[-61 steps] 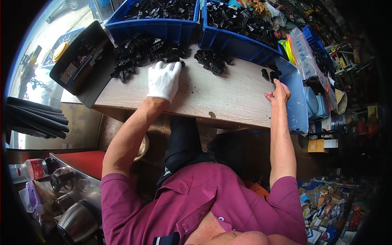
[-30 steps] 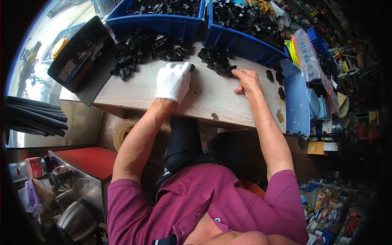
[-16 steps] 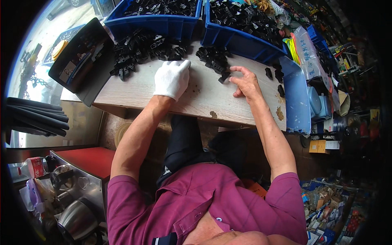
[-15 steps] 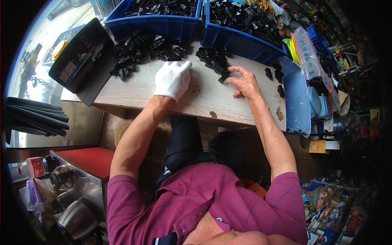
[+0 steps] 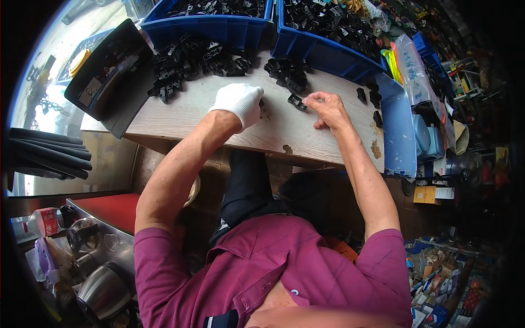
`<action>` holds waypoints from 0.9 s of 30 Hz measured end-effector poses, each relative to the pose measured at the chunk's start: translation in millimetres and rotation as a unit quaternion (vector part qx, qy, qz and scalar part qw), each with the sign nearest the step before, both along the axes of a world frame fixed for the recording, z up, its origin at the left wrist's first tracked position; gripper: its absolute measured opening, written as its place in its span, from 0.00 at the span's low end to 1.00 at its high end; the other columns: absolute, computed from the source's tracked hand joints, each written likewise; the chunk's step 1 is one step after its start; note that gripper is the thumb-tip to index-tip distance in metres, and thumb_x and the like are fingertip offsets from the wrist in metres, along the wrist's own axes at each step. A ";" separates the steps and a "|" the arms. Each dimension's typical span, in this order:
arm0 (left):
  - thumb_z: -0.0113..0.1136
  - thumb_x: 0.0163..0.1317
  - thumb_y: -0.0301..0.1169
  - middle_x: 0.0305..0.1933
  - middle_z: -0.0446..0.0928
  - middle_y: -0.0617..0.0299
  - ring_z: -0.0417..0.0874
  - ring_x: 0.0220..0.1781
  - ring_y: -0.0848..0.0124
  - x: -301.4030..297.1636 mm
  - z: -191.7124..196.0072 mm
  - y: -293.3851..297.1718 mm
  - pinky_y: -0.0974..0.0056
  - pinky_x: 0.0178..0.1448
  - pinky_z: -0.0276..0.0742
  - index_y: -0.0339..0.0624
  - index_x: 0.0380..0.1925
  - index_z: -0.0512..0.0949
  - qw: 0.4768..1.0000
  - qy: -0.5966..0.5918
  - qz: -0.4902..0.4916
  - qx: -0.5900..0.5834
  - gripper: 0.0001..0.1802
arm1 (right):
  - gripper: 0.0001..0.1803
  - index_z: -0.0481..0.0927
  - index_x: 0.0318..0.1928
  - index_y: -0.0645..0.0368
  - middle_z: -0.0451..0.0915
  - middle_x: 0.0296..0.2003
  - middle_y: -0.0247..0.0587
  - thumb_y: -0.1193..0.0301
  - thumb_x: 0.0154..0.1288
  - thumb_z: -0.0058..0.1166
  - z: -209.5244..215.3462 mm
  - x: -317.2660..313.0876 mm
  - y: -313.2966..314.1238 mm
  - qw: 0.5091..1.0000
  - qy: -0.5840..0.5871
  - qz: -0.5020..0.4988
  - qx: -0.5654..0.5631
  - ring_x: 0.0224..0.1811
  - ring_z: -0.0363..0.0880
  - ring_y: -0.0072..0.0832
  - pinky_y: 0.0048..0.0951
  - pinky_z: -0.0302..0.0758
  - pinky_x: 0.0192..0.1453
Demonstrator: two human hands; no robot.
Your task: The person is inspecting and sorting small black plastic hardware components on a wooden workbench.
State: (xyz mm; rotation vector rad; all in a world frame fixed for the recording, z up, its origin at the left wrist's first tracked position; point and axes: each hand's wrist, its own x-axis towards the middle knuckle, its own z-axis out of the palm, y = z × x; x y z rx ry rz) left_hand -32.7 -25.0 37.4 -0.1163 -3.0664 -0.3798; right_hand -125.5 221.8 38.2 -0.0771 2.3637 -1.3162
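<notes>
My left hand (image 5: 237, 104), in a white knit glove, is curled closed above the pale tabletop. A small dark bit shows at its right edge, but I cannot make out what it is. My bare right hand (image 5: 328, 111) pinches one end of a small black plastic part (image 5: 297, 102) between thumb and fingers. That part has an open middle and lies just in front of a small pile of similar black parts (image 5: 288, 74). Beyond my left hand spreads a larger heap of black parts (image 5: 188, 63).
Two blue bins (image 5: 205, 30) (image 5: 328, 52) full of black parts stand along the table's far side. A tablet in a dark case (image 5: 109, 76) leans at the left. Several loose black parts (image 5: 361, 95) lie by a light-blue plastic tray (image 5: 398, 136) on the right. Worn patches mark the table (image 5: 287, 148).
My right hand has taken hold of a black part and drawn it slightly away from the small pile. My gloved left hand has turned and shifted a little to the right.
</notes>
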 end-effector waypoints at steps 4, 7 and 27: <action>0.61 0.63 0.34 0.44 0.85 0.46 0.86 0.48 0.49 6.0 13.9 3.9 0.51 0.51 0.84 0.41 0.42 0.86 0.999 -0.051 0.016 -0.001 0.12 | 0.25 0.83 0.51 0.60 0.77 0.24 0.33 0.62 0.57 0.75 2.3 9.3 1.9 1.000 0.005 0.004 -0.022 0.17 0.70 0.20 0.26 0.77 0.21; 0.65 0.62 0.35 0.43 0.85 0.52 0.85 0.48 0.51 12.8 -10.3 -0.9 0.52 0.51 0.84 0.43 0.43 0.85 0.990 0.137 0.009 -0.018 0.12 | 0.26 0.81 0.51 0.62 0.72 0.18 0.26 0.64 0.56 0.75 12.7 17.2 -6.9 1.000 0.012 0.015 -0.007 0.13 0.65 0.16 0.24 0.75 0.19; 0.60 0.62 0.24 0.49 0.85 0.56 0.85 0.50 0.53 -8.4 -35.9 41.1 0.56 0.54 0.83 0.46 0.51 0.84 0.937 0.263 -0.127 0.193 0.17 | 0.15 0.85 0.44 0.57 0.72 0.16 0.28 0.65 0.57 0.66 3.8 25.8 -14.1 0.987 0.094 0.116 0.061 0.16 0.70 0.18 0.26 0.75 0.21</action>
